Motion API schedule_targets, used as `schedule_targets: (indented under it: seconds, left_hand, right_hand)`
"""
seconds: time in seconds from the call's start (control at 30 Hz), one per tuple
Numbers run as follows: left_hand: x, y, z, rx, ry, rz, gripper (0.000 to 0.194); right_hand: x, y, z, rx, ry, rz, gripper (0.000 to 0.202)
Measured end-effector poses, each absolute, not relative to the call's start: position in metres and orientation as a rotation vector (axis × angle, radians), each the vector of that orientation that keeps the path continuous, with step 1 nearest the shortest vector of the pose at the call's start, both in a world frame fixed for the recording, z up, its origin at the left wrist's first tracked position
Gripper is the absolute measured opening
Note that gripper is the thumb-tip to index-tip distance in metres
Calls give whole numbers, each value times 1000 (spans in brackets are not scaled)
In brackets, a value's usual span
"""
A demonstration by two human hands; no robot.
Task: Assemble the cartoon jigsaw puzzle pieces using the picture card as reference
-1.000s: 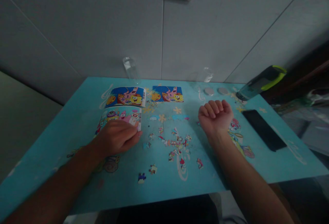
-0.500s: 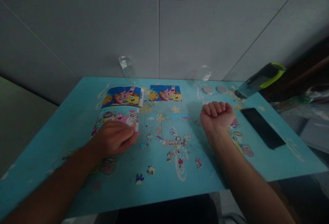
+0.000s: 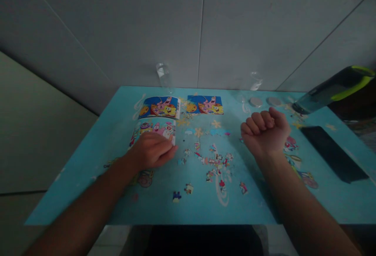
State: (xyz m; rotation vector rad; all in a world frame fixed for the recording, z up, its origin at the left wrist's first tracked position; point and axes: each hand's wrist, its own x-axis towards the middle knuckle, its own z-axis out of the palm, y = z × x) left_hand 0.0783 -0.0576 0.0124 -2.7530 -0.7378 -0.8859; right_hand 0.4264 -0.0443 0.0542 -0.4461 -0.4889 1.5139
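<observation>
My left hand is closed with its back to me, over the lower part of a cartoon picture card. Its thumb and fingers lie together by the card's right edge; anything between them is hidden. To the right, my right hand is curled into a loose fist, palm side toward me, and no object shows in it. Small jigsaw pieces lie clustered between the hands. Nearer to me are a dark blue jigsaw piece, a pale one and a reddish one.
Behind lie a blue picture card and an assembled-looking blue picture. Two clear containers stand by the wall. Two round lids, a dark bottle and a black phone-like slab are at right.
The view has shifted, so the table's contents sit further right in the picture. My right hand has turned slightly, its thumb now raised beside the fingers. My left hand stays over the card.
</observation>
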Motion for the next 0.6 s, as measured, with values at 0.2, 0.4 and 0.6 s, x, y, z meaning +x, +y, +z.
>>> schedule_targets:
  seconds: [0.2, 0.4, 0.6]
  left_hand:
    - [80, -59, 16, -2725, -738, -870, 32]
    - [80, -59, 13, -2731, -765, -875, 33]
    - [81, -59, 16, -2747, -725, -876, 34]
  right_hand:
    - [425, -49, 56, -368, -530, 1674, 54]
    - [427, -47, 55, -384, -538, 1668, 54]
    - [425, -48, 54, -421, -515, 1659, 53]
